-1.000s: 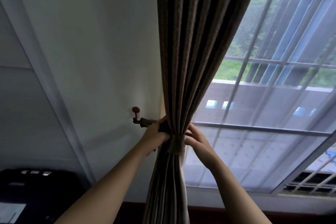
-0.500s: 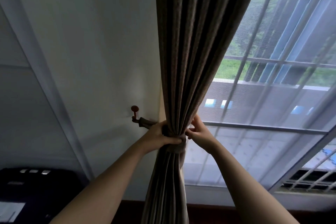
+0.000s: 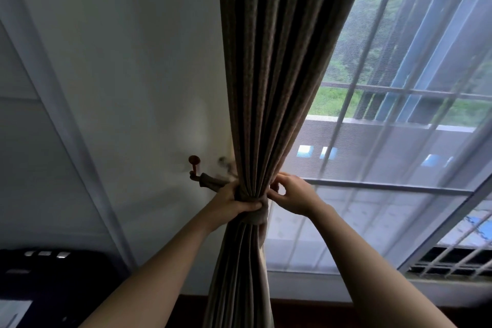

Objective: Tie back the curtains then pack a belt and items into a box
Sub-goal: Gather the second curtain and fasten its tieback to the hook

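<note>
Head view, curtain (image 3: 266, 88) screens window (image 3: 399, 146), hook (image 3: 194, 165) on wall (image 3: 133, 61)

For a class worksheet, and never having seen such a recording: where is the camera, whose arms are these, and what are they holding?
No machine here: a person's two bare arms, filmed by one wide-angle camera worn on the head, facing a window. The left hand grips the gathered brown curtain at its fabric tieback, which runs to a wall hook. The right hand curls its fingers at the curtain's other edge; what they pinch is hidden. A dark appliance sits lower left.
</note>
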Motion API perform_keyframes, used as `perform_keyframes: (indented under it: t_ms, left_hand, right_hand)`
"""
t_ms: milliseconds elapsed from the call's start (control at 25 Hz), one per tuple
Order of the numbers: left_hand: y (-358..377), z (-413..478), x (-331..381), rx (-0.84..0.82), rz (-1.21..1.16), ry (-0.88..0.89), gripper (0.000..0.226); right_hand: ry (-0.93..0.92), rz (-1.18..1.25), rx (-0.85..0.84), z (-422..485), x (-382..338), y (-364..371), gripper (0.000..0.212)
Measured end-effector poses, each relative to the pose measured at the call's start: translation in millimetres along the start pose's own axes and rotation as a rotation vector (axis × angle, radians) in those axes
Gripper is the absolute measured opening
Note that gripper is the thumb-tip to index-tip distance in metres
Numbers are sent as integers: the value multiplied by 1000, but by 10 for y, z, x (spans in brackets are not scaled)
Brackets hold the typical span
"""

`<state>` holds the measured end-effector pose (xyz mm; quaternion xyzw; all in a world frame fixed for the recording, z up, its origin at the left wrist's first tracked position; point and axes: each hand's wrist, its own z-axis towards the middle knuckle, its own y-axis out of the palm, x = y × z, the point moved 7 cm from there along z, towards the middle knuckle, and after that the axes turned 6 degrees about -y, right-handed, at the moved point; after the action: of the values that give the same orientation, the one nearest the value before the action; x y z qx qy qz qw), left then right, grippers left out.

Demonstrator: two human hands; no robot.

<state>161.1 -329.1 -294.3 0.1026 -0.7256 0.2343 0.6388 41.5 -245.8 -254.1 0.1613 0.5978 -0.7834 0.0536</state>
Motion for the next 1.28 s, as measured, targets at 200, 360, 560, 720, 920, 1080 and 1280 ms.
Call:
perform_keyframes:
  t_ms: [200,360,560,720,920,1080,1280]
  left_hand:
    - [3,26,-30,33,-11,-29,61]
    - [59,32,17,17,4,-28,56]
    - [10,0,57,-5,39,1,56]
    - [73,-37,88,3,148,29,58]
    - [41,-90,209,85,274,75,55]
    - [-1,-72,233,196,305,120,58]
    - [-100,-157,288,584,340,113,44]
  right_hand:
    - [-19,10,87,-197,42,76,8]
    - [72,106,24,-363,245,-62,9]
    - [131,125,-45,-251,348,-79,4]
    - [184,131,-21,-325,449,135,6]
    - [201,195,30,-467,360,327,5]
    - [167,301,75,-646,105,217,12]
    - [150,296,182,-772,-241,80,43]
